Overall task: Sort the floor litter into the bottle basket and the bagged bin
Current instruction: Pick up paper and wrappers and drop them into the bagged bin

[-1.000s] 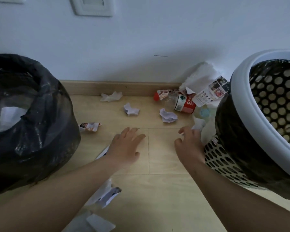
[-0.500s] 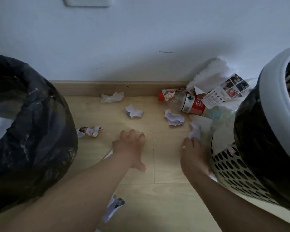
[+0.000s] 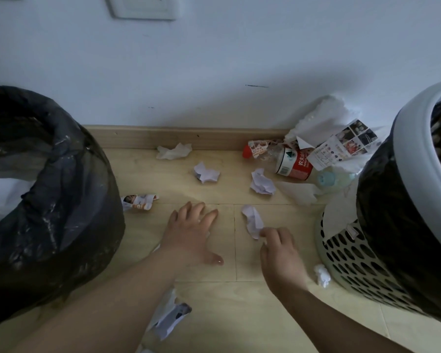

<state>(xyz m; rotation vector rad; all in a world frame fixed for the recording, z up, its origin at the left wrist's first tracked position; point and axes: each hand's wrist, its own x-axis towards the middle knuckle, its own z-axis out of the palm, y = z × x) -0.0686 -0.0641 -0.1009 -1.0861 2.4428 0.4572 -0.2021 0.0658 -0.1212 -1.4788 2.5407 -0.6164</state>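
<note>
Fingers [image 3: 270, 232] of the right hand [image 3: 281, 253] are pinched on a crumpled white paper [image 3: 251, 220]; the left hand [image 3: 191, 233] is laid flat, fingers straight, on the floor [image 3: 239, 314].

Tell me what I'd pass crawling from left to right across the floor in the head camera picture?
First the black bagged bin, then crumpled printed wrapper, left hand, crumpled white paper, right hand pinching it, perforated basket.
</note>
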